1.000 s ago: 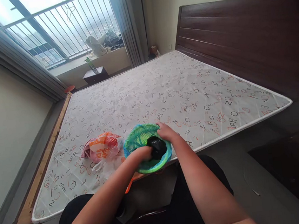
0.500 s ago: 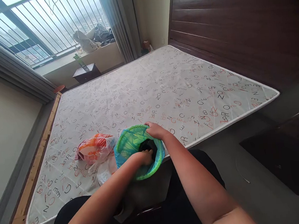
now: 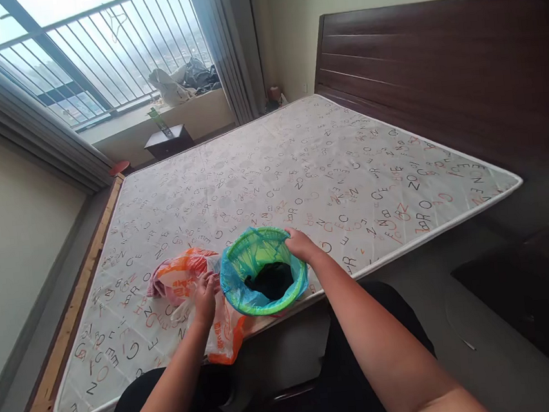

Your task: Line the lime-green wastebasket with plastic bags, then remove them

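Observation:
My right hand point(image 3: 301, 243) grips the far right rim of a green mesh basket point(image 3: 229, 262), fingers closed over its edge. A blue plastic liner point(image 3: 237, 294) is folded over the rim, and a black bag or cloth point(image 3: 272, 280) lies inside. Just left of the basket is my left hand point(image 3: 206, 297), its fingers loosely stretched at a clear and orange plastic bag point(image 3: 225, 340) that droops over the mattress edge. Whether those fingers touch the plastic is hard to see. Beyond them sits an orange-printed plastic bag point(image 3: 179, 277) with pink cloth in it.
Under these things is a bare letter-print mattress point(image 3: 261, 168) against a dark wooden headboard point(image 3: 436, 67). A small nightstand point(image 3: 169, 143) stands by the window, with bags point(image 3: 173, 86) on the sill. At right a dark glossy piece of furniture point(image 3: 530, 298) stands on the floor.
My left hand has come out of the basket and moved left to the plastic bags. The black thing now lies inside without a hand on it. My right hand still holds the rim.

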Available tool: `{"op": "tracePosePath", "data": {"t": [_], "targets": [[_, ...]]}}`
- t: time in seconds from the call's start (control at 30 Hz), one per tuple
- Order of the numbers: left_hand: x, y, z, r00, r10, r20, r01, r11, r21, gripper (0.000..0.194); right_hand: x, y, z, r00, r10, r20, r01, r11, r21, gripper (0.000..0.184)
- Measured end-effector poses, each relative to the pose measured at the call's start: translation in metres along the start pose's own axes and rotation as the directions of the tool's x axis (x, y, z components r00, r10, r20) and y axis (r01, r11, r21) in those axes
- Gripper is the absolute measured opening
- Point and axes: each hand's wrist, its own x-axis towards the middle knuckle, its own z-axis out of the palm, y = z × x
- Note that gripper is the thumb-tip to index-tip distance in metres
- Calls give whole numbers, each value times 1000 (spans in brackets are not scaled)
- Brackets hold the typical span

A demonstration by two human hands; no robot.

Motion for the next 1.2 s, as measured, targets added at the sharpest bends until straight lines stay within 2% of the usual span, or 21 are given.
{"op": "tracePosePath", "data": {"t": [0.13,0.27,0.37,0.5,0.57,0.67,0.73,0.83,0.93,1.07,1.2], "targets": [[-8,-18,28,996,33,82,-31,999,-19,54,3,0,5,1000,-12,-20,13,1000,19,55],[-3,-9,40,985,80,153,-71,995,-64,62,9,3,8,997,-33,-65,38,997,74,50],[9,5,36,981,109,161,-65,965,-256,67,13,5,11,991,-2,-130,18,992,121,51],[17,27,24,990,58,131,13,874,-485,74,21,9,17,975,56,-214,-15,981,192,46],[17,37,17,988,81,132,-10,886,-464,67,25,12,18,964,74,-254,-15,974,225,39],[16,47,2,988,91,124,-46,944,-326,50,30,14,14,958,99,-271,-15,955,297,38],[18,48,-8,991,26,129,15,953,-303,45,28,12,7,963,171,-206,-91,933,348,36],[23,46,-20,978,-97,186,166,900,-404,45,21,4,-5,956,293,17,-277,884,376,27],[30,45,-27,970,-167,177,232,853,-468,47,15,-5,-14,934,308,181,-356,839,412,21],[34,46,-36,989,-92,113,131,904,-408,43,13,-13,-14,941,280,193,-340,792,508,25],[33,50,-50,992,14,126,12,979,-202,35,12,-18,-5,948,206,242,-305,804,510,39]]}}
